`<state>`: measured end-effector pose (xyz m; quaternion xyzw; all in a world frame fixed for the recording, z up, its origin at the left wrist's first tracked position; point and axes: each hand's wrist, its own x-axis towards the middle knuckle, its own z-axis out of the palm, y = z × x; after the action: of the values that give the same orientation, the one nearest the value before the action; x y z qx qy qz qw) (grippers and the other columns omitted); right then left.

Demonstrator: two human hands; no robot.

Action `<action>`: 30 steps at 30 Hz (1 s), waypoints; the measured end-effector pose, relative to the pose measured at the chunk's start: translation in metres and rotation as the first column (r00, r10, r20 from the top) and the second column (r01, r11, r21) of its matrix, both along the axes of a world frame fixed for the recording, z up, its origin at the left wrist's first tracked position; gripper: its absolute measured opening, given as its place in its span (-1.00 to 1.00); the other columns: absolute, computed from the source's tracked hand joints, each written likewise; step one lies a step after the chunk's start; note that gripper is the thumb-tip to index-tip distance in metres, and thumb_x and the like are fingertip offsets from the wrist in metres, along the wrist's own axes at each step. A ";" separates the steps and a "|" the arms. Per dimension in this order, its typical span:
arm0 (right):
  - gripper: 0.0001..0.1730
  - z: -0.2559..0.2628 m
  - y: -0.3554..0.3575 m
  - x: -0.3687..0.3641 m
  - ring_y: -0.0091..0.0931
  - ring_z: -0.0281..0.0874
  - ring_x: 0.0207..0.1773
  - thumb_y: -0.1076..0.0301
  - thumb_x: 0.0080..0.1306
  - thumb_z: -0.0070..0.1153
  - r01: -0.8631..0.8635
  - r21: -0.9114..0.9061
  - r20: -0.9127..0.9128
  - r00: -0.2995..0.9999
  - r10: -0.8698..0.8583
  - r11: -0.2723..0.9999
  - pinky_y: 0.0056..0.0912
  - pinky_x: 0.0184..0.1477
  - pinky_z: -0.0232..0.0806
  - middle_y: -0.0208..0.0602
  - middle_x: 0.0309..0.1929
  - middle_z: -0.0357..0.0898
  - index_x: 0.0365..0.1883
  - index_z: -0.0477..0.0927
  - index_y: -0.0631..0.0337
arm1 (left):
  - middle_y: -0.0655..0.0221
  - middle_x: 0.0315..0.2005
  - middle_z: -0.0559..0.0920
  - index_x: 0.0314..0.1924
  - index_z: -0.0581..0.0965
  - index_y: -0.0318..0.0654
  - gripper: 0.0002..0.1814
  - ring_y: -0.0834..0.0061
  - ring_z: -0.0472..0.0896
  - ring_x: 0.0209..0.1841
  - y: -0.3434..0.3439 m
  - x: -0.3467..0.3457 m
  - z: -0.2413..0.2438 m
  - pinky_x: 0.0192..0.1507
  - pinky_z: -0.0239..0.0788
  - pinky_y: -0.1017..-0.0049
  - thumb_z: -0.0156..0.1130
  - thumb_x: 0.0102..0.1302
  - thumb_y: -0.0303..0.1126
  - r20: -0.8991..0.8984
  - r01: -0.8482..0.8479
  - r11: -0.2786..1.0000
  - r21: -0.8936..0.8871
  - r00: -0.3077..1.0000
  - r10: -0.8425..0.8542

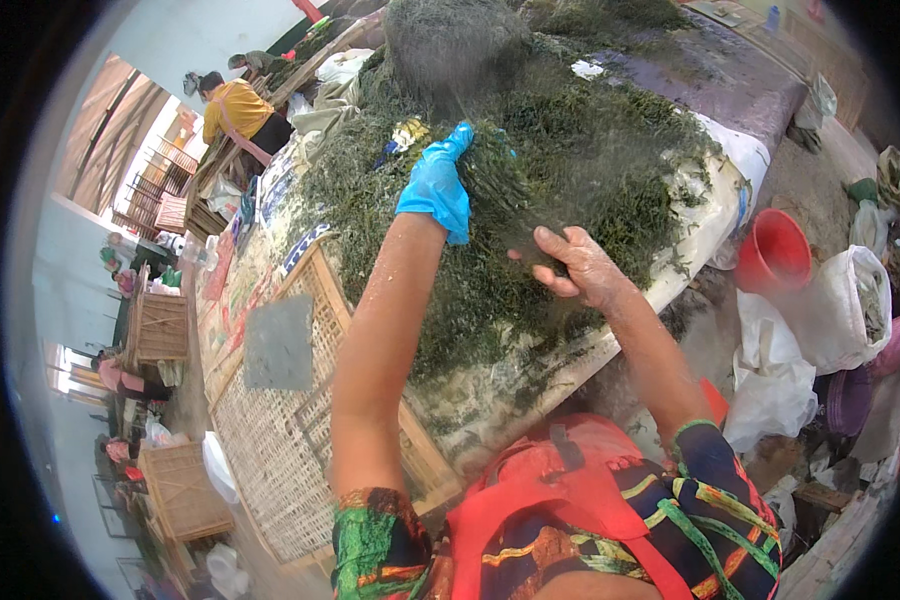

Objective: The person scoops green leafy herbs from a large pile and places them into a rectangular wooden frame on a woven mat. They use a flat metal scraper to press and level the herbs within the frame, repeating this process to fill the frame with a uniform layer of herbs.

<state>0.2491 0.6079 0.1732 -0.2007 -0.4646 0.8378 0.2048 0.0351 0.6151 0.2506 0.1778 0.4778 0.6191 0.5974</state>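
Note:
My left hand [435,184], in a thin blue plastic glove, grips one end of a bunch of dark green, stringy plant strands [504,184] that look like seaweed. The bunch slants down to my bare right hand [581,270], whose thumb and curled fingers close around its near end; blur hides the exact grip. Beneath both hands a loose heap of the same green strands [607,142] spreads over the table. A tall, greyer, finer mass [454,56] rises just beyond my left hand. White and yellow scraps [407,135] lie in the heap beside the glove.
Left of the heap, a wood-framed woven rack [270,465] carries a grey square sheet [279,343]. A red bucket [774,251] and an open white sack [844,307] stand right of the table. A person in yellow [244,109] bends over another table at upper left.

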 end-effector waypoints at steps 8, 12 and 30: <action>-0.59 0.011 0.000 0.006 -0.80 -0.03 -0.80 0.10 0.51 0.02 0.057 -0.047 0.041 0.998 -0.055 0.997 -0.66 -0.77 -0.18 -0.72 -0.75 0.14 -0.24 0.61 0.35 | 0.22 -0.02 0.67 0.11 0.54 -0.18 -0.55 0.18 0.63 0.00 -0.018 -0.006 -0.107 0.12 0.45 0.05 0.07 0.47 0.00 0.073 -0.066 0.989 -0.134 0.994 0.076; -0.61 0.034 0.018 -0.011 -0.82 -0.05 -0.78 0.13 0.52 0.00 0.077 -0.037 0.044 0.996 -0.076 0.996 -0.67 -0.78 -0.16 -0.80 -0.73 0.05 -0.18 0.58 0.36 | 0.20 0.02 0.65 0.21 0.48 -0.15 -0.37 0.13 0.63 0.00 -0.042 0.014 -0.148 -0.02 0.53 0.15 0.02 0.42 0.21 0.415 0.047 0.986 -0.158 0.910 0.023; -0.57 0.125 0.029 -0.038 -0.81 0.01 -0.75 0.17 0.57 -0.11 0.042 0.069 -0.020 0.999 -0.041 0.997 -0.67 -0.76 -0.13 -0.72 -0.67 0.16 0.01 0.51 0.47 | 0.14 -0.07 0.64 0.12 0.56 -0.16 -0.52 0.05 0.61 -0.10 -0.100 0.078 -0.074 -0.13 0.48 0.15 0.32 0.17 -0.27 -0.835 0.119 0.833 0.541 -0.044 0.548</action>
<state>0.2111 0.6366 0.2984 -0.1954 -0.4873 0.8185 0.2333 0.1130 0.5151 0.1767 0.6137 0.6129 0.4891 -0.0925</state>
